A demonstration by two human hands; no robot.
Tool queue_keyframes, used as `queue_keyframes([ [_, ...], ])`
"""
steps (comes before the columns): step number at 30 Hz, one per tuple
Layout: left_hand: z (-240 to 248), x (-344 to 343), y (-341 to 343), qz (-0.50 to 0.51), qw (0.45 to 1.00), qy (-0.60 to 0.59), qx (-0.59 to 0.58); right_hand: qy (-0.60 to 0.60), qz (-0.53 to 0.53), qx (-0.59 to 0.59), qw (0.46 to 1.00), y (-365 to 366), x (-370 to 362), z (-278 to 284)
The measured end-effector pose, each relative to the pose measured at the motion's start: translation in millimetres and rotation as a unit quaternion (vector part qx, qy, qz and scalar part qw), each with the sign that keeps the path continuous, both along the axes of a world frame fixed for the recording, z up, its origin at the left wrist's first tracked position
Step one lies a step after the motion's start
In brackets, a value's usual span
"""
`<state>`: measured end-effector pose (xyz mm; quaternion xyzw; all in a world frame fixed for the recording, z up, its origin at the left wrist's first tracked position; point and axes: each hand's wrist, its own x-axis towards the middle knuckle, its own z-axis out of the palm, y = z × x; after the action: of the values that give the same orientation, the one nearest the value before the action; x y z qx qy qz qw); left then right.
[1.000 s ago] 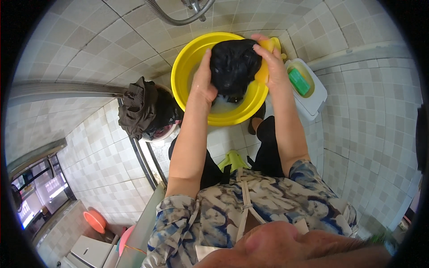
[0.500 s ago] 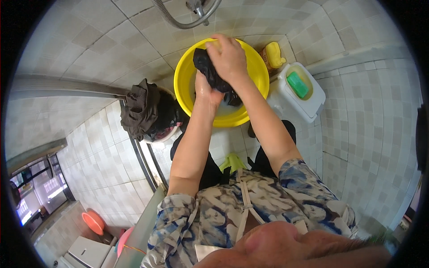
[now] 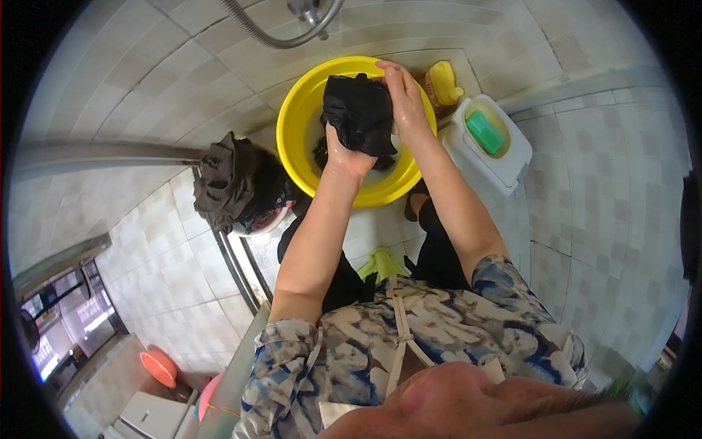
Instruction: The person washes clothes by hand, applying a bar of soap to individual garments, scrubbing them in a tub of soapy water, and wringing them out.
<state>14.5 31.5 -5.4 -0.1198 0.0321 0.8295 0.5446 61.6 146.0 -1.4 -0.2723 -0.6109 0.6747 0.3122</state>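
A wet black cloth (image 3: 360,113) is bunched between both hands over a round yellow basin (image 3: 301,128) that stands on the tiled floor. My left hand (image 3: 344,155) grips the cloth from below at its near edge. My right hand (image 3: 401,95) presses on the cloth's right side from above. More dark fabric (image 3: 322,152) lies in the water inside the basin, partly hidden by the hands.
A heap of dark brown clothes (image 3: 227,183) sits in a small tub left of the basin. A white box holding a green bar (image 3: 485,133) stands on the right, a yellow container (image 3: 443,80) behind it. A metal hose and tap (image 3: 307,14) hang above.
The hands have drawn together and bunched the black cloth, which was spread wide over the basin a second ago. The right hand shifted from the basin's right rim onto the cloth.
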Motion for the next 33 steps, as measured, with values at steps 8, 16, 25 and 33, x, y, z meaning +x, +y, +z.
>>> queue_keyframes([
  [8, 6.8, 13.2, 22.4, -0.063, 0.980, 0.085, -0.167, -0.239, -0.146, 0.478, 0.833, 120.0, 135.4, -29.0],
  [16, 1.0, 12.1, 15.9, -0.057, 0.962, 0.120, -0.237, -0.555, -0.121, 0.485, 0.665, 107.0, 172.9, -38.6],
  [25, 8.2, -2.7, 3.6, -0.031, 0.976, 0.129, -0.173, -0.209, 0.093, -0.077, 0.971, 13.9, 50.1, 18.2],
  [33, -8.7, -33.0, -10.5, 0.067, 0.912, 0.236, -0.329, 0.028, -0.114, -0.293, 0.949, 39.6, 6.4, -21.2],
])
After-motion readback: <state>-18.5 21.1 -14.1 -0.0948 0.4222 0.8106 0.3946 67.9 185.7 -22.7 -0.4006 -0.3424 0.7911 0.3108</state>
